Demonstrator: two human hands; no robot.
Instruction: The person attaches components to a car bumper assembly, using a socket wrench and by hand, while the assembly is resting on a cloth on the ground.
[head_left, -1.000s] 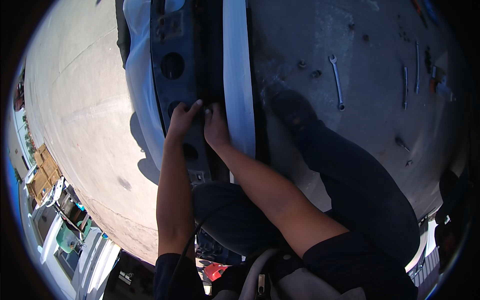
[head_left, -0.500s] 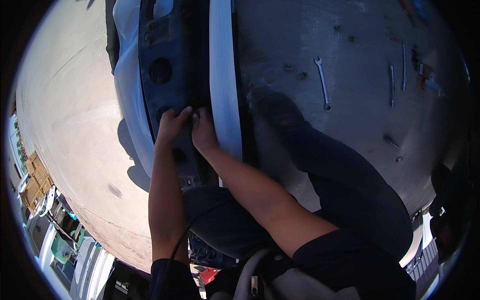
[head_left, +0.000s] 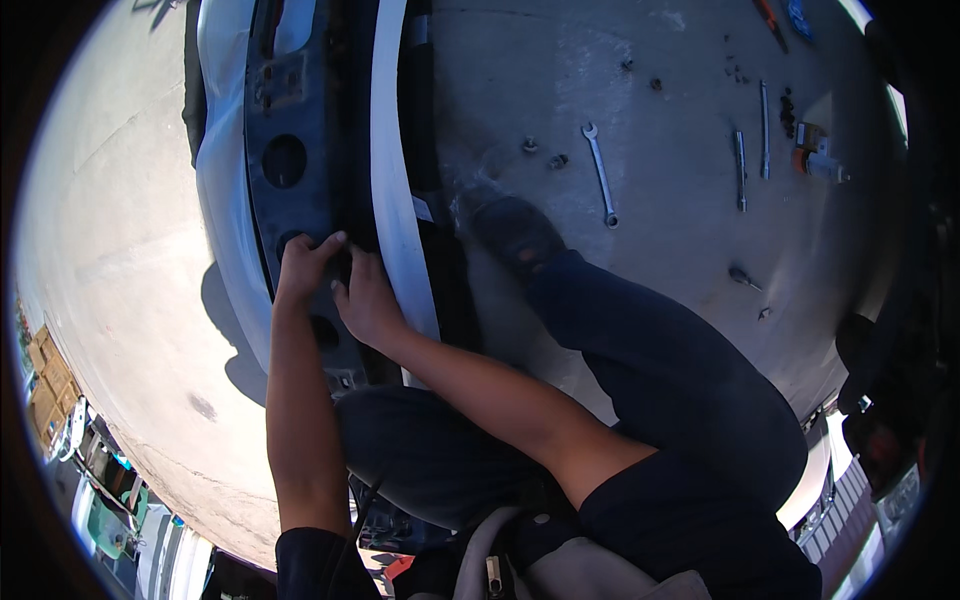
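Note:
A dark metal beam (head_left: 285, 110) with round holes lies lengthwise between pale wrapped material (head_left: 225, 170) and a long white strip (head_left: 390, 120). My left hand (head_left: 305, 265) grips the beam at a hole, thumb on top, fingertips out of sight. Just right of it, my right hand (head_left: 365, 300) has its fingers curled into the dark channel beside the white strip, index fingertip near my left thumb; whatever it holds is too dark to make out.
Right of my bent leg (head_left: 660, 350) and shoe lie a combination wrench (head_left: 601, 175), two bar-shaped tools (head_left: 741, 170), a short tool (head_left: 743, 277), several small fittings and a cylindrical tool (head_left: 820, 168). Wooden crates (head_left: 50, 380) stand at far left.
The view has shifted, so beam, hands and tools sit further left in the picture. My right hand has dropped slightly relative to my left, which stays at the same hole.

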